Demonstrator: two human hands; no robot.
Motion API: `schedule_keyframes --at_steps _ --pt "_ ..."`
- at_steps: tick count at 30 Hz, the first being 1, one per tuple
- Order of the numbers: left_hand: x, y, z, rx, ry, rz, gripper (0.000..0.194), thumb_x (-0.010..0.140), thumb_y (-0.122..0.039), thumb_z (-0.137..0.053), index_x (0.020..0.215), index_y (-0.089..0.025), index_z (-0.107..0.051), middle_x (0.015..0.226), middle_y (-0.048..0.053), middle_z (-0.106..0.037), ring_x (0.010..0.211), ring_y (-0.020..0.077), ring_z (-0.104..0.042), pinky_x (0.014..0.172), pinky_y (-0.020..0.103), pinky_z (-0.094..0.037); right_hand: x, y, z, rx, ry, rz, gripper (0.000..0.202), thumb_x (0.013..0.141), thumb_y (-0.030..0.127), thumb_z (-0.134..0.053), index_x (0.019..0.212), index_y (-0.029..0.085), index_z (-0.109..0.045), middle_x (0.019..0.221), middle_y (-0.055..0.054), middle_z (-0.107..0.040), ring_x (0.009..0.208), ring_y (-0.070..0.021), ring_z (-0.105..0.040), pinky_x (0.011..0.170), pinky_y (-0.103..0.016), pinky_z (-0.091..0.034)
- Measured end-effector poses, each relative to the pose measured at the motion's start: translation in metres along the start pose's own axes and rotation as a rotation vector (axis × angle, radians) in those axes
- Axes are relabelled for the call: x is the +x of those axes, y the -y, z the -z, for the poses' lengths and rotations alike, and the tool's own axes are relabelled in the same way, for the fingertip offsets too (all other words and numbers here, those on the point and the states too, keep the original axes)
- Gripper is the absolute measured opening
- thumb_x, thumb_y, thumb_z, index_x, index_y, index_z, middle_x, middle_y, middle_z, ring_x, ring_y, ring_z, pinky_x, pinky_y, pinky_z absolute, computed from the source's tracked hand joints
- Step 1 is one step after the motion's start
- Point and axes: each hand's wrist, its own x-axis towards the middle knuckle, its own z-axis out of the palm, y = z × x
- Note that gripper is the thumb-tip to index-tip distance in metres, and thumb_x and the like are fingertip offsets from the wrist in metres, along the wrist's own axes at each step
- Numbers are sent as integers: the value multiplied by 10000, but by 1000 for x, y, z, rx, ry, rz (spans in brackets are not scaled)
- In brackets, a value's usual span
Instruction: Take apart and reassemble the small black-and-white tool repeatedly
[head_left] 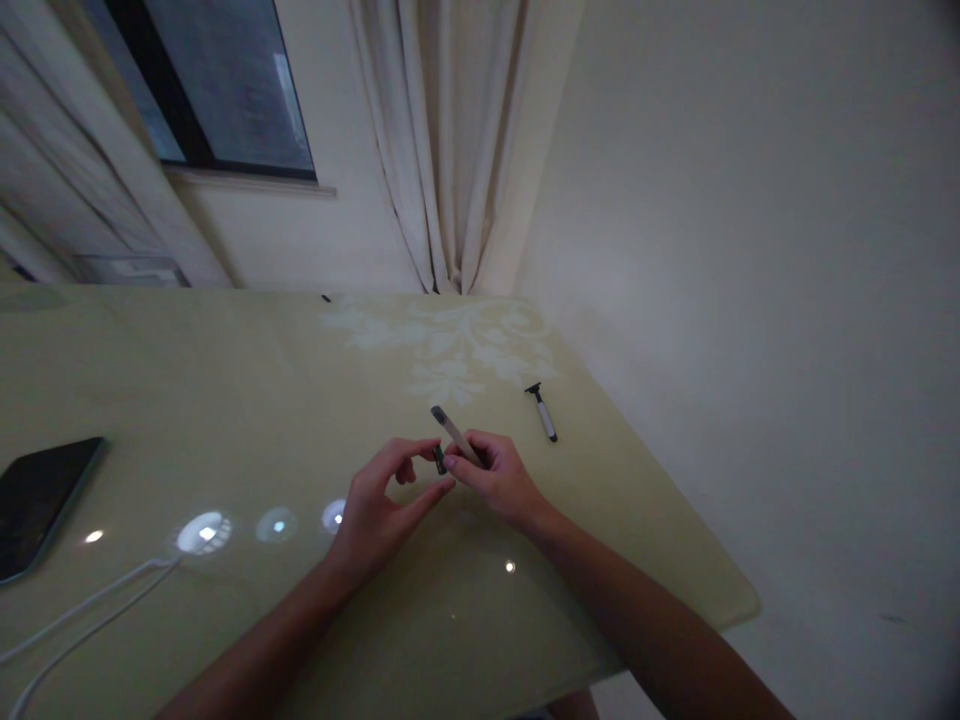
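My left hand [384,500] pinches a small dark rectangular piece [439,460] between thumb and index finger; it looks like a razor head, though its details are too small to be sure. My right hand [496,476] is closed around a slim greyish handle [459,437] with a dark tip that points up and to the left. Its lower end is hidden in my palm. The fingertips of both hands nearly meet, close to the dark piece. Right of my hands, a razor [544,413] with a black head and a grey handle lies on the table.
The pale table [247,400] has a glossy top with a leaf pattern and light reflections. A dark tablet [45,500] lies at the left, with white cables [90,620] nearby. A tiny black item [325,298] is near the far edge. A wall [750,300] runs along the right.
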Motion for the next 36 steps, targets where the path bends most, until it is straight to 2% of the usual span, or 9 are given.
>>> schedule_keyframes --at_steps 4,9,15,20,25,27,29,33,36 --pt "5 1 2 -216 74 199 330 945 -491 -667 1089 -212 -769 869 43 -738 709 159 -597 677 282 -493 2 0 3 -40 12 7 229 815 402 -739 796 176 -702 659 22 -533 614 -121 -407 580 -262 -315" --pt "8 7 -2 -507 120 421 367 824 -545 -794 822 -188 -708 704 -2 -632 644 128 -531 606 240 -432 1 2 6 -27 77 -1 274 807 442 -751 795 177 -685 633 39 -477 592 -111 -380 547 -256 -286" --pt "5 11 -10 -865 256 640 486 728 -581 -877 962 -181 -730 741 2 -608 624 99 -501 620 236 -435 -1 1 8 10 122 34 293 818 452 -766 795 171 -685 627 50 -443 584 -106 -365 560 -263 -292" --pt "3 10 -5 -959 355 714 456 753 -567 -869 987 -185 -784 843 47 -644 691 119 -540 695 267 -480 -1 2 12 73 179 39 276 823 442 -779 837 179 -697 630 43 -496 596 -123 -457 598 -273 -369" --pt "-2 17 -2 -936 464 689 408 784 -541 -855 956 -174 -801 797 44 -607 709 131 -517 674 255 -449 -2 6 13 122 265 25 291 831 448 -783 867 169 -707 675 0 -634 628 -144 -568 631 -280 -428" --pt "-3 20 -3 -917 450 685 419 766 -537 -870 965 -175 -806 776 35 -600 699 128 -506 664 252 -438 -1 6 13 122 257 35 305 834 454 -794 888 164 -717 705 -13 -658 665 -158 -602 658 -287 -448" --pt "-1 21 -3 -921 393 682 434 748 -516 -892 1007 -177 -812 770 27 -599 692 120 -500 654 244 -430 0 7 13 98 215 68 337 892 494 -741 942 161 -739 758 -25 -669 708 -164 -611 682 -290 -458" --pt "6 18 1 -1017 136 661 474 785 -451 -887 1168 -187 -795 894 29 -625 690 82 -469 656 221 -441 6 6 18 -115 -14 234 437 1070 495 -482 1085 161 -763 891 -55 -671 796 -162 -589 757 -296 -461" --pt "12 16 3 -1092 -30 642 512 757 -413 -917 1194 -180 -788 985 29 -626 704 66 -462 643 203 -446 8 3 20 -331 -139 365 337 1061 426 -561 1113 164 -765 921 -64 -664 851 -176 -589 812 -305 -459"
